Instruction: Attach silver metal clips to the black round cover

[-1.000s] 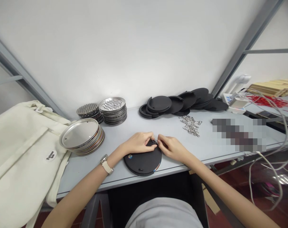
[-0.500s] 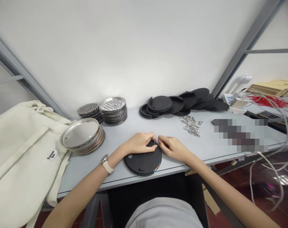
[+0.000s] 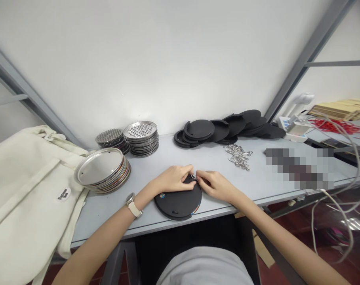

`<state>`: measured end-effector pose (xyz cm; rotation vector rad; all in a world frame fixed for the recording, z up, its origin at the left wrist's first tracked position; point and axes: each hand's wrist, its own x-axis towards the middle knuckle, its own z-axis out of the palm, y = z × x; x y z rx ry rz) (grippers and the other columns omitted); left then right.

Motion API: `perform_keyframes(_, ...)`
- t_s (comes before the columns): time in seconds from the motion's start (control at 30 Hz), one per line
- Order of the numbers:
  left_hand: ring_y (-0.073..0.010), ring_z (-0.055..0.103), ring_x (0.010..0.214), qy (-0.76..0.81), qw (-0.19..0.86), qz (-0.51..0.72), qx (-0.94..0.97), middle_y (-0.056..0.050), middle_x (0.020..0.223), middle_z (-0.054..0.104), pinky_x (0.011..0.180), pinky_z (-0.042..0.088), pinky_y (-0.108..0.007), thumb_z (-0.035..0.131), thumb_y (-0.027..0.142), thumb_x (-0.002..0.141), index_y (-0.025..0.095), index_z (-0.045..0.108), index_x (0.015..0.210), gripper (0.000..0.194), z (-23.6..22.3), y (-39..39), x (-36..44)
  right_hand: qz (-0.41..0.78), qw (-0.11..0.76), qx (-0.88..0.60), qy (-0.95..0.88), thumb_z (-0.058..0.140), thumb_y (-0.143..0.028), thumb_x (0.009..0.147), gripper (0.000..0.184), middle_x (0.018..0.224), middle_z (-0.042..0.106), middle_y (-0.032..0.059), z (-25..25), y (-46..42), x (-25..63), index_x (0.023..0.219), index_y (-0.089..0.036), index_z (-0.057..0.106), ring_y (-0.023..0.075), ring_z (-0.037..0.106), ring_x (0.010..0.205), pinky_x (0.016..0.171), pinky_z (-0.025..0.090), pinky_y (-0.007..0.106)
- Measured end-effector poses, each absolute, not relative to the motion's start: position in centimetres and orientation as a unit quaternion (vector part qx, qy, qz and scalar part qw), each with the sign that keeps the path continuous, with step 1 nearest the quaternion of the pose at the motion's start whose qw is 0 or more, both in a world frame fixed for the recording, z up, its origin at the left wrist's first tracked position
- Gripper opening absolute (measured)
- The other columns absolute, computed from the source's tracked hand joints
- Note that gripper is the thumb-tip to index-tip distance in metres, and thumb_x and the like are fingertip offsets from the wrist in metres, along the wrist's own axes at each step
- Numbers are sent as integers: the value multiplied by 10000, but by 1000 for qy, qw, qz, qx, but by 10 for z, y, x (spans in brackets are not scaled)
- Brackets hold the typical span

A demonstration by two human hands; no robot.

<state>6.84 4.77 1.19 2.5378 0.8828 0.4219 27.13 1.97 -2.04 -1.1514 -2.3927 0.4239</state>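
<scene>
A black round disc [image 3: 180, 202] lies flat near the table's front edge, with a small oval hole and a strip of coloured print showing along its right rim. My left hand [image 3: 174, 179] rests over its far left part, thumb and forefinger curled at the far edge. Between the fingertips of both hands is a small silver clip [image 3: 193, 177], at the disc's far edge. My right hand [image 3: 213, 184] pinches the clip's right end. How the clip sits in the disc is hidden by the fingers.
More silver clips [image 3: 238, 157] lie in a loose heap to the right. Black discs [image 3: 200, 130] overlap along the wall. Round metal plates [image 3: 99, 166] and grater discs [image 3: 141, 138] are stacked at left, beside a cream bag [image 3: 28, 198]. White cables [image 3: 346, 221] hang at right.
Both hands stay at the disc's far edge. The right fingertips have shifted very slightly, and a bit more of the clip shows between the hands.
</scene>
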Motion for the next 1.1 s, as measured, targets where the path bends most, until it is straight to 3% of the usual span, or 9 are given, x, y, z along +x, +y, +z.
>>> perform_keyframes(0.47,-71,411,523,317,261,143,901,85,595,443,523,299,-196,589,304,777,189,522,936,208,13,52,67,151,222,-426,-864,376,-214,897,193,610,504,-13,-21,19,271,727,-189,465,106,420,516,544,293,219)
perform_keyframes(1.1,-76,424,531,319,260,133,902,79,604,448,524,300,-202,579,324,796,186,515,898,183,16,51,67,169,244,-438,-848,386,-221,878,188,571,458,-31,-24,20,269,705,-193,454,97,378,489,519,267,212)
